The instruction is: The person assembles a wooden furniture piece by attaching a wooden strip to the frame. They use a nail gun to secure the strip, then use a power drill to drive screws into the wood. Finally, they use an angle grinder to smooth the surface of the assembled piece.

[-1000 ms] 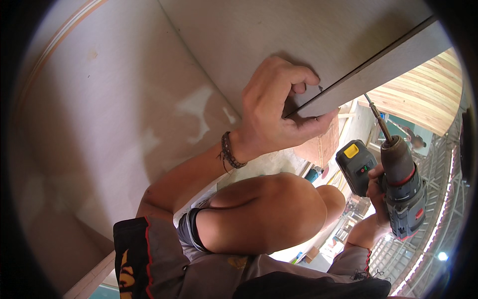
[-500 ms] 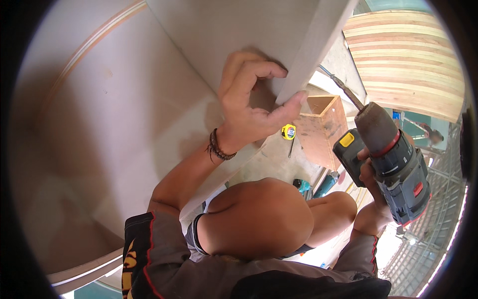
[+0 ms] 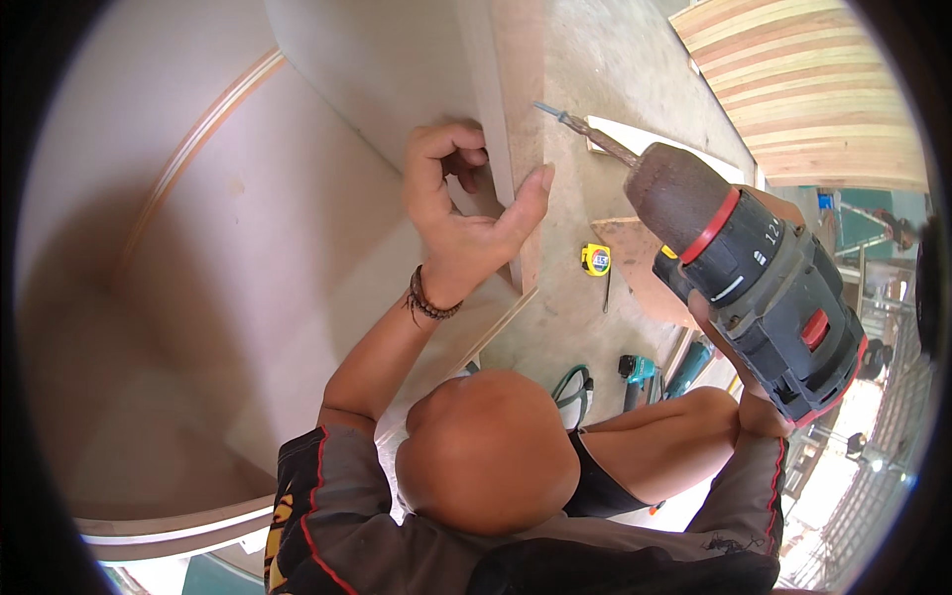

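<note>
Behind everything I see grey floor (image 3: 605, 74), a striped wooden panel (image 3: 813, 99) and bright light beside metal latticework (image 3: 892, 471)

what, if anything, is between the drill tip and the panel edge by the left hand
Nothing visible: the drill overlaps the panel edge at its tip in this view, though contact can't be judged. The left hand sits lower in the picture.
</note>
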Demonstrator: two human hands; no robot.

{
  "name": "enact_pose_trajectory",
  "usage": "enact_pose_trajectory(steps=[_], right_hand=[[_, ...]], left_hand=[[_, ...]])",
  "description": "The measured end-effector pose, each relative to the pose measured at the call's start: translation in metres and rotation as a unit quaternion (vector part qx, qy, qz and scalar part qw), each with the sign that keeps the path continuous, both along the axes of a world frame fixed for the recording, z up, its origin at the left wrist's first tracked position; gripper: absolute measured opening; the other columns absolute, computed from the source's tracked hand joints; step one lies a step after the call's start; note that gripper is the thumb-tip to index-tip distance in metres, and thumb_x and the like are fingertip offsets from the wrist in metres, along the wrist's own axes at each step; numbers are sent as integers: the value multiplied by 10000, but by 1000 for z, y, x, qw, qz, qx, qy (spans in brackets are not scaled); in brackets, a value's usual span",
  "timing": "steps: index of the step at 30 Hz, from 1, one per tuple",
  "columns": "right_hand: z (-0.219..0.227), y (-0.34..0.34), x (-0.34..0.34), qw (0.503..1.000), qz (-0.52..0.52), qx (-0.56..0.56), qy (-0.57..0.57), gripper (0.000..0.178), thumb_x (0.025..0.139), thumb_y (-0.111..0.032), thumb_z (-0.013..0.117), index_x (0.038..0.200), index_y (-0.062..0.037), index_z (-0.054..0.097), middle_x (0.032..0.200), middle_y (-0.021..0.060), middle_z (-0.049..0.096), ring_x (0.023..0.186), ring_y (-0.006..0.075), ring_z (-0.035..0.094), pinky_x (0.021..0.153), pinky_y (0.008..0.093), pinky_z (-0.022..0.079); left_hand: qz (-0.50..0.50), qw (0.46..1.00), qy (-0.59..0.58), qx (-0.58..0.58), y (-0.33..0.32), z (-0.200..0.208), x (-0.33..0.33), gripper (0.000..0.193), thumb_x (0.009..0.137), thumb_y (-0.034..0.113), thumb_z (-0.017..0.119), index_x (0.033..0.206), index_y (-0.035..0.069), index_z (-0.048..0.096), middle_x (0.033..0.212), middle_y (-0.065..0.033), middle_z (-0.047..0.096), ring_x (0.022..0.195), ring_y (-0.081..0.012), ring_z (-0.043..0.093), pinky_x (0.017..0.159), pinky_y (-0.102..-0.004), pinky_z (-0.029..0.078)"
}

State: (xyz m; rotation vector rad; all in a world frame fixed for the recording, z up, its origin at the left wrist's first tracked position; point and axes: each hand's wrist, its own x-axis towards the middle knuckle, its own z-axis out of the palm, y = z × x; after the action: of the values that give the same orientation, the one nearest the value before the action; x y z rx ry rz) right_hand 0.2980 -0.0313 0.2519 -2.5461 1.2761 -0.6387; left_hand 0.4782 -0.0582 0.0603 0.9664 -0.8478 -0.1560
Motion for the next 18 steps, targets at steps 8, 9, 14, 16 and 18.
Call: enact_pose_trajectory(steps=[8, 9, 14, 16, 18], right_hand=[[-2, -4, -4, 1000, 9, 18, 5, 286, 869, -91, 710, 1138, -35, 630, 814, 14, 649, 681, 86, 581, 644, 252, 464], [-2, -5, -5, 1000, 11, 20, 9, 286, 870, -89, 709, 1139, -36, 629, 814, 14, 648, 682, 86, 581, 646, 252, 464], [4, -9, -7, 999, 8, 29, 26, 285, 872, -80, 704, 1144, -41, 628, 813, 12, 646, 687, 84, 582, 651, 250, 466], [5, -10, -8, 999, 7, 29, 31, 285, 873, -76, 702, 1146, -43, 627, 812, 11, 644, 688, 83, 583, 653, 250, 467], [5, -12, -9, 999, 7, 35, 31, 285, 874, -72, 701, 1148, -44, 626, 812, 11, 643, 690, 83, 584, 656, 249, 468]], left_hand=[[18, 1000, -4, 20, 4, 1, 0, 538, 689, 100, 904, 1067, 65, 523, 932, -22, 509, 753, -93, 476, 589, -235, 394], [19, 1000, -5, 25, 4, 0, 0, 539, 688, 100, 903, 1068, 65, 522, 935, -22, 510, 752, -92, 476, 588, -235, 391], [21, 1000, -10, 21, 3, 2, 2, 545, 686, 96, 902, 1074, 66, 520, 947, -25, 514, 745, -93, 475, 584, -238, 380], [24, 999, -14, 20, 2, 2, 2, 548, 687, 95, 902, 1078, 68, 520, 951, -27, 518, 744, -94, 474, 587, -240, 379], [27, 999, -19, 23, 4, 2, 2, 550, 689, 92, 900, 1084, 69, 518, 950, -28, 522, 744, -95, 475, 587, -242, 378]])
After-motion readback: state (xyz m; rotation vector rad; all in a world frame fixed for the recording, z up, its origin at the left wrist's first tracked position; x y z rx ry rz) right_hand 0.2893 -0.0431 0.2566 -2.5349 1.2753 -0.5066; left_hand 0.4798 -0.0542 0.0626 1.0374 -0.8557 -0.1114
